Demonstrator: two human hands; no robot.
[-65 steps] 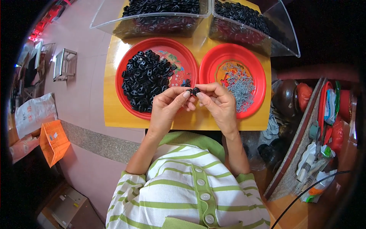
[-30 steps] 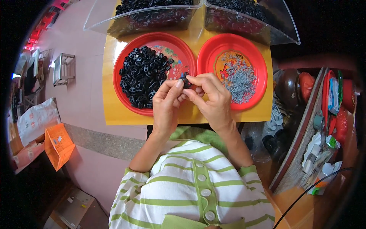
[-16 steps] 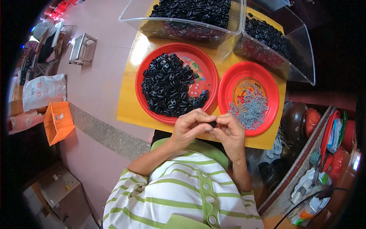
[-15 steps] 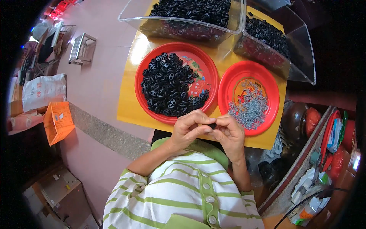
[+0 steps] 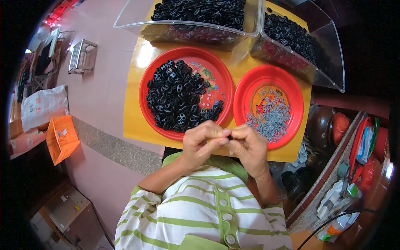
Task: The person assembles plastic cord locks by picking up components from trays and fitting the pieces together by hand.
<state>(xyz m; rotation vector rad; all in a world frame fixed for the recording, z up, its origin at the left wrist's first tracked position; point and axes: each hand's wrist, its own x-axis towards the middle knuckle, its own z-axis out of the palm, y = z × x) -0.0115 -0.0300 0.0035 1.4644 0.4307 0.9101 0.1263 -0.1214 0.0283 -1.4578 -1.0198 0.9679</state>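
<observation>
My left hand (image 5: 199, 143) and my right hand (image 5: 251, 151) meet at the table's near edge, fingertips pinched together. Between them shows a sliver of a small black plastic piece (image 5: 230, 138); fingers cover most of it. Just beyond my left hand stands a red plate (image 5: 145, 110) heaped with black oval two-holed plastic pieces (image 5: 175, 98). A smaller red plate (image 5: 296, 93), beyond my right hand, holds many thin grey pins or screws (image 5: 273, 123); their exact kind is too small to tell.
Both plates stand on a yellow tabletop (image 5: 132, 106). Behind them are two clear plastic bins (image 5: 187, 35) (image 5: 287, 50) full of black pieces. On the floor to the left are a metal stool (image 5: 79, 56) and an orange bag (image 5: 62, 137). Shelving with bags (image 5: 333, 204) is at right.
My fingertips have closed in tighter over the black piece, so less of it shows. The whole view has shifted slightly, with the plates and bins appearing a little further left.
</observation>
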